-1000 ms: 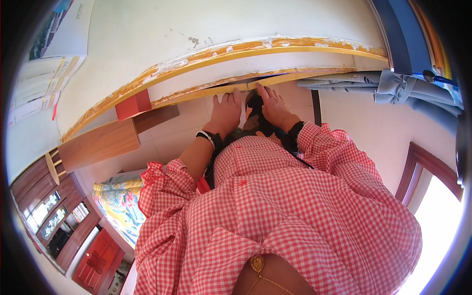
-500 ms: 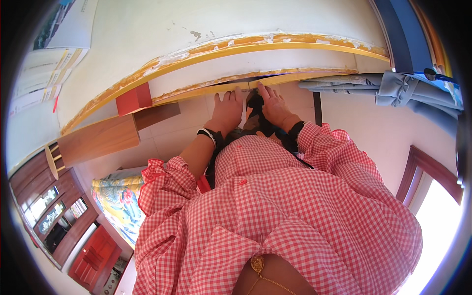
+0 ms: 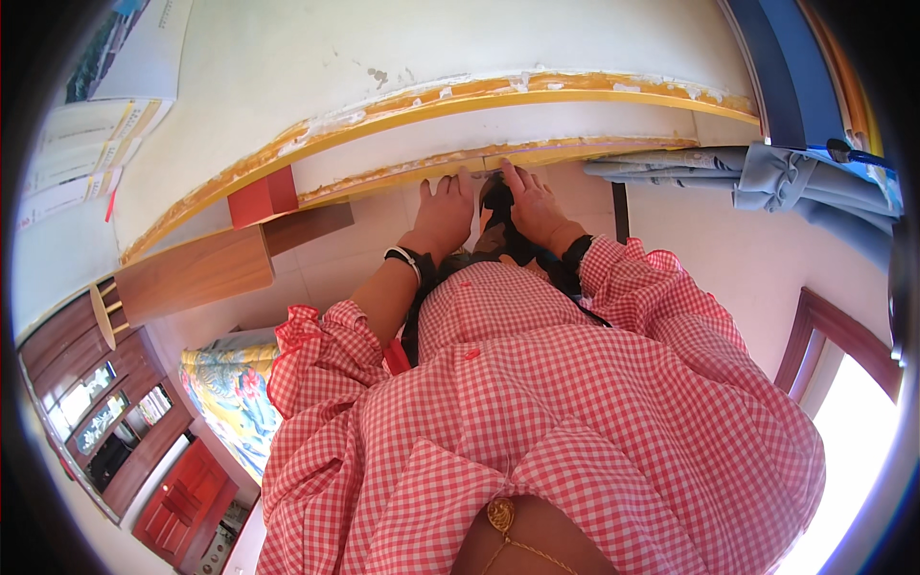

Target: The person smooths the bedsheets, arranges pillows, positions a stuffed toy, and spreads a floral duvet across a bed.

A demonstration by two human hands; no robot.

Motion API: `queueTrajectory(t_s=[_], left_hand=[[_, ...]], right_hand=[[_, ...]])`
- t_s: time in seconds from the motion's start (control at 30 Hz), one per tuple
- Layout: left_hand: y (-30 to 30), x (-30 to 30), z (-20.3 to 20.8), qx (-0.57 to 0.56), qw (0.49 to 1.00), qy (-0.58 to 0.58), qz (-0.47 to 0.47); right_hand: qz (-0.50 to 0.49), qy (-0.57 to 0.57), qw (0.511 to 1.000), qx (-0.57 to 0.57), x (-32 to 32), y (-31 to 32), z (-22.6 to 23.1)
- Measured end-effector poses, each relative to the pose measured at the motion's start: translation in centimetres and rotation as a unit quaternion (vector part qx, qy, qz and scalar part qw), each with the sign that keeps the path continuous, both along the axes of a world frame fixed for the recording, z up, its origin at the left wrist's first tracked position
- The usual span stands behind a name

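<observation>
My left hand (image 3: 445,211) reaches forward with its fingers stretched out, the tips at a narrow yellow panel edge (image 3: 402,176) below the white tabletop (image 3: 287,67). Beside it, my right hand (image 3: 539,206) has its index finger extended to the same yellow edging, just right of a small vertical seam. Neither hand wraps around anything. The fingertips look to be against the panel, though exact contact is hard to make out. The tabletop's yellow front edge (image 3: 431,99) is worn, with paint chipped away. My legs in dark patterned trousers (image 3: 494,240) show between my hands.
Left of my hands are a red block-shaped object (image 3: 264,197) and a brown wooden stool or bench (image 3: 196,273). Grey-blue cloth (image 3: 767,177) hangs at the right, near a blue upright panel (image 3: 791,77). Papers (image 3: 96,144) lie at the far left. A doorway (image 3: 834,355) is at right.
The dark gap above the yellow panel by my fingers has closed; the panel now sits against the white part above. My hands have barely moved.
</observation>
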State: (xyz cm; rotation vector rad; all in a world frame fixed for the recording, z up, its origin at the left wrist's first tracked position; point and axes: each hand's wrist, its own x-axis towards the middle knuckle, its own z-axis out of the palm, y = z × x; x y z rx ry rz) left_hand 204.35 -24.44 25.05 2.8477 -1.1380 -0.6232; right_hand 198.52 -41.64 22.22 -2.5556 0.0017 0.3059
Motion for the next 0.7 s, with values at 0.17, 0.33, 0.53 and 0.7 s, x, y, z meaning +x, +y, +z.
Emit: queueTrajectory(t_s=[0.17,0.33,0.53,0.7], left_hand=[[0.8,0.5,-0.7,-0.02,1.0,-0.002,0.0],[1.2,0.9,-1.4,-0.06,0.998,-0.018,-0.021],[1.5,1.7,-1.9,-0.074,0.997,-0.013,-0.035],[1.2,1.5,-2.4,-0.076,0.997,-0.024,-0.022]], right_hand=[[0.004,-0.024,0.999,0.022,0.0,-0.4,-0.2],[0.01,-0.033,0.998,0.048,0.3,-0.9,-0.4],[0.037,-0.001,0.998,0.042,0.6,-1.7,-1.4],[0.046,0.007,0.998,0.047,0.5,-1.8,-1.2]])
